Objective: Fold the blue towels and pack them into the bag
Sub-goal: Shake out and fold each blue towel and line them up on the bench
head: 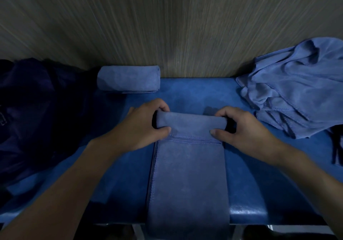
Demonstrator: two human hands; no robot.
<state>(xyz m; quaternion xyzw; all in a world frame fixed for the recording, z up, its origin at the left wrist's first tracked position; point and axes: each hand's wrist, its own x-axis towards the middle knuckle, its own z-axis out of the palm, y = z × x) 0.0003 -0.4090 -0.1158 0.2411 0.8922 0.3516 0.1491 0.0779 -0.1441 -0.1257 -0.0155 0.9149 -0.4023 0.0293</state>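
Note:
A blue towel (189,175) folded into a long strip lies down the middle of the blue padded bench (246,175), its near end hanging over the front edge. Its far end is rolled into a short tube. My left hand (146,123) grips the roll's left end and my right hand (241,126) grips its right end, thumbs on the near side. A finished rolled towel (128,79) lies against the wall at the back. A dark navy bag (37,113) slumps at the left, its opening not visible.
A heap of unfolded blue towels (297,91) sits at the back right. A wood-grain wall (167,26) rises directly behind the bench. A dark strap (336,150) hangs at the right edge.

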